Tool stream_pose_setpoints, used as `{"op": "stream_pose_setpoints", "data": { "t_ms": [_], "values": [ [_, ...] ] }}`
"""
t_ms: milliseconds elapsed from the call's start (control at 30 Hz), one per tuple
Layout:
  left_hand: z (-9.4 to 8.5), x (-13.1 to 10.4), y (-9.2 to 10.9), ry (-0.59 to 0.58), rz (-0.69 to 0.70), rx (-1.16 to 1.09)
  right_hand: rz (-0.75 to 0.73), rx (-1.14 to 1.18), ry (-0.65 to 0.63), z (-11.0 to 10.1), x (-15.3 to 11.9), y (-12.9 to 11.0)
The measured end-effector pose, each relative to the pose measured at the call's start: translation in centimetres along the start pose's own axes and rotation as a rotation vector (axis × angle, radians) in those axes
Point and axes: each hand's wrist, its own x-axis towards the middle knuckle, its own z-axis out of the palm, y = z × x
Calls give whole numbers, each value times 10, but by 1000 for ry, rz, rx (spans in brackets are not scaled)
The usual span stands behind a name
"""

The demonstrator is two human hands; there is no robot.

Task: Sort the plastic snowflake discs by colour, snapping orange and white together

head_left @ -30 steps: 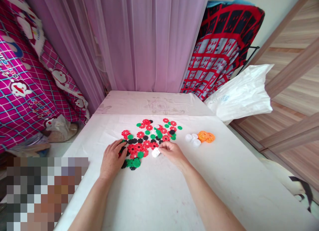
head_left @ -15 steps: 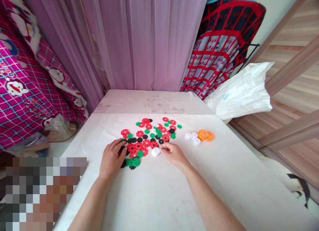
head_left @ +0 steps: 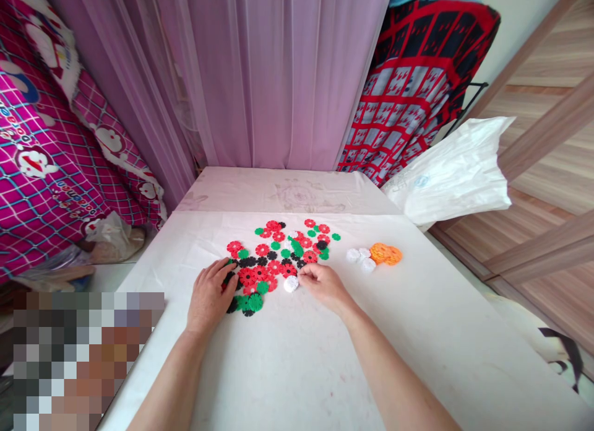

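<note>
Red discs (head_left: 247, 276), green discs (head_left: 255, 302) and black discs (head_left: 249, 262) with notched edges lie in a loose, partly overlapping spread on the white-covered table. My left hand (head_left: 212, 290) rests at the left side of the spread, fingers apart, its fingertips over black and green pieces. At the right side of the spread is my right hand (head_left: 322, 285), thumb and fingers pressed together; what is between them, if anything, is too small to make out. A white disc (head_left: 291, 284) lies just left of its fingertips.
Right of the spread sit white discs (head_left: 362, 256) beside an orange pile (head_left: 386, 254). A white plastic bag (head_left: 457, 171) stands at the table's right edge. A purple curtain (head_left: 278, 78) hangs behind the table (head_left: 297, 369).
The whole view has shifted very slightly, moving the scene a little to the right. Both hands and the discs stay in nearly the same places.
</note>
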Motion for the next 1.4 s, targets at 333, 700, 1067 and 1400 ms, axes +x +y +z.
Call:
{"op": "stream_pose_setpoints", "data": {
  "t_ms": [333, 700, 1067, 1400],
  "values": [
    [2, -1, -1, 1, 1, 1, -419, -583, 104, -2, 64, -21],
    [0, 0, 0, -24, -7, 23, -168, -759, 180, -12, 53, -29],
    [2, -1, -3, -13, 4, 25, -19, -785, 27, 7, 80, -57],
    [3, 0, -4, 0, 15, 20, 1, -786, -39, 3, 83, -61]
  ]
}}
